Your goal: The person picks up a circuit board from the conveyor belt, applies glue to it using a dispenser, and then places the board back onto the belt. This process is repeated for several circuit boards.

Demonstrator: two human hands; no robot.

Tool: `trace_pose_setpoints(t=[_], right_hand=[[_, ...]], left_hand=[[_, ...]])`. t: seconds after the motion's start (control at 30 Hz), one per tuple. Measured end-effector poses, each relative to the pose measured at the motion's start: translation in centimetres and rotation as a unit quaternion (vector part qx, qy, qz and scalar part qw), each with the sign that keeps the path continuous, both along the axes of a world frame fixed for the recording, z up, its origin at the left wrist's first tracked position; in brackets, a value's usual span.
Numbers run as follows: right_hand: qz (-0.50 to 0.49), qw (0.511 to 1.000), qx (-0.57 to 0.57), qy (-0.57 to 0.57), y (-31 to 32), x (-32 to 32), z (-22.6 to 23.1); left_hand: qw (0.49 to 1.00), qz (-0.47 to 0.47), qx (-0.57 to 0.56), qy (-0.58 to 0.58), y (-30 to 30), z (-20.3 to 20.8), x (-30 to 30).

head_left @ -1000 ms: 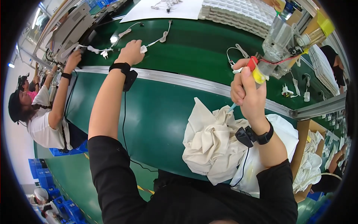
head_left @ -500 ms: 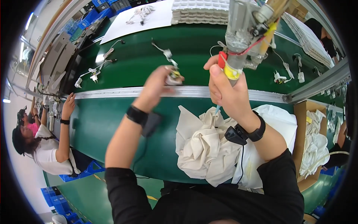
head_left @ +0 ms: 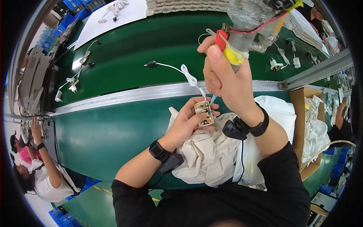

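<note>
My left hand [head_left: 183,123] is closed round the edges of an opened white power adapter [head_left: 204,113], its circuit board and small components facing up. From the adapter's far end a bundled white cable [head_left: 188,75] runs across the metal rail to a black plug. My right hand [head_left: 230,77] grips a glue dispenser [head_left: 242,43] with a clear body, a yellow collar and a red trigger piece under the thumb and forefinger. Its teal tapered nozzle [head_left: 213,99] points down just beside the adapter's far right corner; I cannot tell whether they touch.
Crumpled cream cloth [head_left: 204,159] lies under my hands, beside a white bag [head_left: 278,113]. A cardboard box [head_left: 298,128] of cloth stands right. Beyond the metal rail [head_left: 132,96], more corded adapters [head_left: 73,85] lie on the green belt. Stacked white trays [head_left: 181,5] stand behind. A co-worker [head_left: 49,178] sits left.
My left hand has brought the adapter from above the rail toward me and rightward, beneath the nozzle. Its cable has trailed along. My right hand keeps its hold on the dispenser. The view has shifted.
</note>
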State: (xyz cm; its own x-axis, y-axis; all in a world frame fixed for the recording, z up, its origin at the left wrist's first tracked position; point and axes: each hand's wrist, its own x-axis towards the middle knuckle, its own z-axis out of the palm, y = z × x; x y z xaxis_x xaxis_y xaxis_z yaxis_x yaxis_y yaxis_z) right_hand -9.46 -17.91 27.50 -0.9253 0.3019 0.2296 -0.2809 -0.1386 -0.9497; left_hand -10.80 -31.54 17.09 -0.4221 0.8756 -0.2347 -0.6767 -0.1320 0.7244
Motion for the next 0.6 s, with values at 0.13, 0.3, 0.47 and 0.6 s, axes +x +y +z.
trace_pose_setpoints(t=[0.13, 0.3, 0.47, 0.6], right_hand=[[-0.001, 1.000, 0.004, 0.014, 0.1, -0.5, -0.8], [0.014, 1.000, 0.007, 0.025, -0.2, -0.8, -1.3], [0.014, 1.000, -0.005, 0.020, -0.7, -0.8, -1.1], [0.018, 1.000, -0.014, 0.011, -0.7, -0.8, -1.1]], left_hand=[[0.999, -0.016, -0.005, 0.027, 0.0, -0.1, -0.1], [1.000, -0.022, 0.001, 0.019, -0.4, -0.2, -0.4], [0.999, -0.031, 0.008, 0.034, -0.7, 0.0, -0.4], [0.999, -0.032, 0.011, 0.030, -0.8, 0.1, -0.3]])
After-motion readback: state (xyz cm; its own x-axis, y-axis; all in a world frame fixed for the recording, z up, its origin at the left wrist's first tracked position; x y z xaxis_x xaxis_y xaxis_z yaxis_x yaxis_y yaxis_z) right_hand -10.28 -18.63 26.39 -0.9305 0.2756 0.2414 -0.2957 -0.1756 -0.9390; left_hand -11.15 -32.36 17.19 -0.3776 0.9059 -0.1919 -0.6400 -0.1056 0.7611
